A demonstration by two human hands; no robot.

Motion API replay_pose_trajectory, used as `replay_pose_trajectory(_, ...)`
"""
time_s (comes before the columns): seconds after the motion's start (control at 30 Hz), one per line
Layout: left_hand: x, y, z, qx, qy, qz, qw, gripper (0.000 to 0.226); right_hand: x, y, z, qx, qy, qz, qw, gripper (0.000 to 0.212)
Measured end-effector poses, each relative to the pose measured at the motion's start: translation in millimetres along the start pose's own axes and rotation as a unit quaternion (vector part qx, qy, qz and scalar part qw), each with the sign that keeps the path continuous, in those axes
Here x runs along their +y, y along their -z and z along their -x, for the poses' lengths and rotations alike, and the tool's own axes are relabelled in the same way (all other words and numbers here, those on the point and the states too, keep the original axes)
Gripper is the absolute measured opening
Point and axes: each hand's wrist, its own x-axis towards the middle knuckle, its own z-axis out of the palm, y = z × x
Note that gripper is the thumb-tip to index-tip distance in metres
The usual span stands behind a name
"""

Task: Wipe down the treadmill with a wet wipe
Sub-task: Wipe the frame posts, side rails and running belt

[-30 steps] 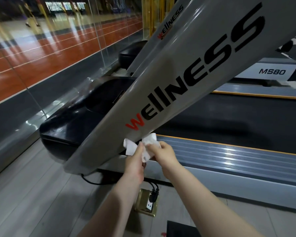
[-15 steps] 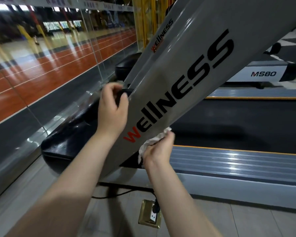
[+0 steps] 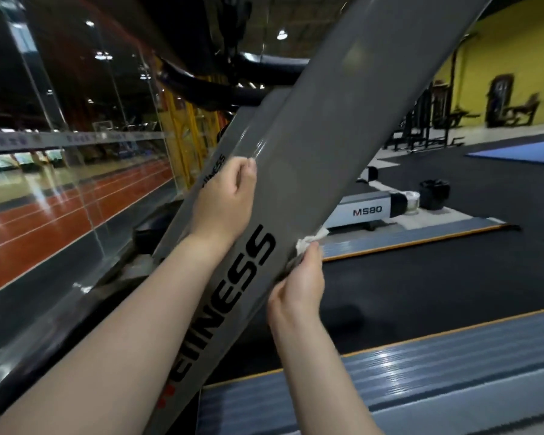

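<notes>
Black "MS80" marks the neighbouring treadmill [image 3: 368, 211].

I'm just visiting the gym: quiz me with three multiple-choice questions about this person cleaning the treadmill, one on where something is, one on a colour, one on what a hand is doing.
1. Where is the crumpled white wet wipe?
A. on the floor
B. against the right edge of the slanted grey treadmill upright
C. on the black running belt

2. What colour is the far wall?
A. yellow
B. white
C. green

3. What is the left hand doing?
A. hanging free
B. holding a bottle
C. gripping the upright's left edge

Answers:
1 B: the right hand holds the wipe at that edge.
2 A: the wall behind the gym machines is yellow.
3 C: its fingers curl round the edge.
</notes>
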Motion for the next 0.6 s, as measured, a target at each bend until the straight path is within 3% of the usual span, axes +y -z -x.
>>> replay_pose_trajectory(0.13, -4, 2, 5, -0.009, -0.002, -0.028, 1.000, 0.037, -3, 3, 0, -0.003, -0.088, 0.073, 0.993, 0.036)
replay_pose_trajectory(0.3, 17, 6, -14, -0.023, -0.036, -0.088, 0.995, 0.047, -78, -54, -33, -0.082, 0.096, 0.034, 0.991, 0.028)
replay_pose_trajectory(0.37, 46, -2, -34, 0.003, -0.080, -0.080, 0.994, 0.052, -76, -53, -35, -0.066, 0.085, 0.065, 0.992, 0.034)
replay_pose_trajectory(0.47, 78, -24, -55, 0.049, -0.117, -0.129, 0.983, 0.058, -71, -34, -26, -0.062, -0.013, 0.122, 0.990, 0.039)
replay_pose_trajectory(0.53, 80, -31, -55, 0.088, -0.109, -0.182, 0.973, 0.060, -93, -43, -36, -0.091, 0.010, 0.155, 0.984, 0.038)
replay_pose_trajectory(0.6, 76, -33, -51, 0.102, -0.102, -0.196, 0.970, 0.060, -135, -71, -53, -0.140, 0.108, 0.157, 0.972, 0.031)
